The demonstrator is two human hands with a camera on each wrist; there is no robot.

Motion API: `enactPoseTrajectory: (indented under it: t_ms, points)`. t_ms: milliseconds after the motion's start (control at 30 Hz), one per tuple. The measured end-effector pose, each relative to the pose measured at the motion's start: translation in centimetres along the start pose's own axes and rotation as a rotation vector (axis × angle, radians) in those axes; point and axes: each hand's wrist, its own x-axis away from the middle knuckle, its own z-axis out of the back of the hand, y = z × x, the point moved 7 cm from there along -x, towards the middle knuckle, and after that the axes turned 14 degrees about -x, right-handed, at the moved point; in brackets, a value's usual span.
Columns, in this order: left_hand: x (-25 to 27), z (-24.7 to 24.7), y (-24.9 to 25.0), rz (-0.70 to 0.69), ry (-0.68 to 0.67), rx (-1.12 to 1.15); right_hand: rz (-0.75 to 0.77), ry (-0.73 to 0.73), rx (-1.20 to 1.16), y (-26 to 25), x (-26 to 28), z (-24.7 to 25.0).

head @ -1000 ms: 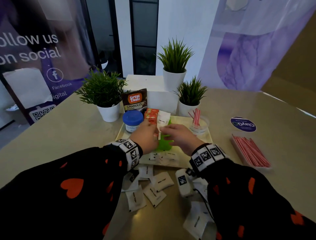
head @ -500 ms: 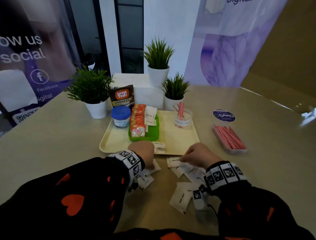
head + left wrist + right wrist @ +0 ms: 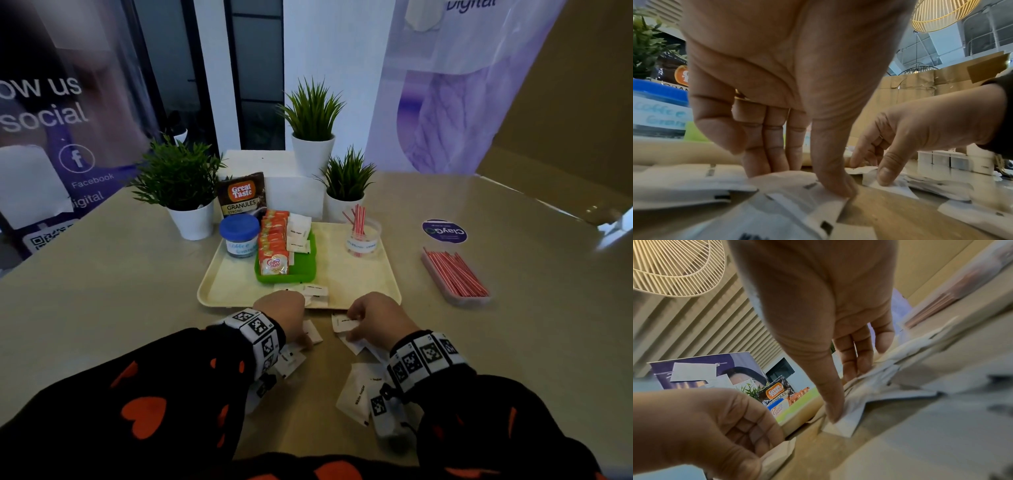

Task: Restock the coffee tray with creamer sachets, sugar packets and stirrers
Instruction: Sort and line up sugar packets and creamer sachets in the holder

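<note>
Head view: both hands are down on the table (image 3: pixel 102 291) just in front of the cream tray (image 3: pixel 363 284), working the loose white sugar packets (image 3: pixel 352 394). Left hand (image 3: pixel 286 313) has fingers curled onto a packet at the tray's near edge; right hand (image 3: pixel 378 317) pinches another packet (image 3: pixel 344 322). In the tray, the green holder (image 3: pixel 303 263) holds the orange creamer sachets (image 3: pixel 274 246) and a few sugar packets (image 3: pixel 298 233). More packets lie on the tray floor in front of it. A few stirrers stand in the clear cup (image 3: pixel 363 236); the spare stirrers (image 3: pixel 455 274) wait in their box, well apart to the right

Left wrist view: thumb (image 3: pixel 835 181) and fingers close on a packet edge (image 3: pixel 789 181), so it grips. The right hand's thumb (image 3: pixel 888 172) pins its own packet

Right wrist view: blurred; thumb (image 3: pixel 833 402) presses a packet (image 3: pixel 844 415) while the fingers curl over the far side, so probably a pinch

To do the step well, she should probably lift by one corner, square several packets into a stack, then drop them upright beside the sachets, not onto the tray floor

Against a second ago: both hands have pulled back from the green holder to the loose pile; half a second ago they were already there, and the right hand now has a packet raised
</note>
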Motion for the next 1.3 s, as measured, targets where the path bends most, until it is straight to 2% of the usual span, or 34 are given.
enactPoseTrajectory:
  t_ms: [100, 333, 467, 633, 767, 933, 1100, 1200, 1300]
  points:
    - [0.1, 0.0, 0.0, -0.003, 0.015, 0.008, 0.037, 0.003, 0.023, -0.2, 0.1, 0.1]
    - [0.4, -0.4, -0.1, -0.013, 0.060, 0.026, 0.127, 0.107, -0.114, -0.8, 0.5, 1.3]
    - [0.2, -1.0, -0.6, 0.020, 0.004, 0.075, 0.191, 0.138, -0.251, -1.7, 1.6, 2.3]
    - [-0.3, -1.7, -1.2, 0.041, -0.027, 0.177, 0.196, 0.011, -0.547, -2.0, 2.4, 1.3]
    - [-0.2, -1.9, -2.0, 0.051, -0.030, 0.257, 0.211, 0.004, -0.588, -1.9, 2.8, 1.2]
    - [-0.4, -1.4, -2.5, 0.021, 0.026, 0.473, 0.246, -0.036, -0.556, -1.3, 2.2, 0.5]
    - [-0.3, -0.3, -2.7, -0.017, 0.120, 0.652, 0.289, -0.132, -0.694, -2.0, 2.6, 0.0]
    - [0.0, 0.9, -2.3, -0.079, 0.179, 0.704, 0.319, -0.130, -0.757, -2.2, 2.5, 0.1]
    - [0.3, 1.2, -1.8, -0.099, 0.173, 0.806, 0.336, -0.112, -0.788, -2.2, 2.3, 0.2]
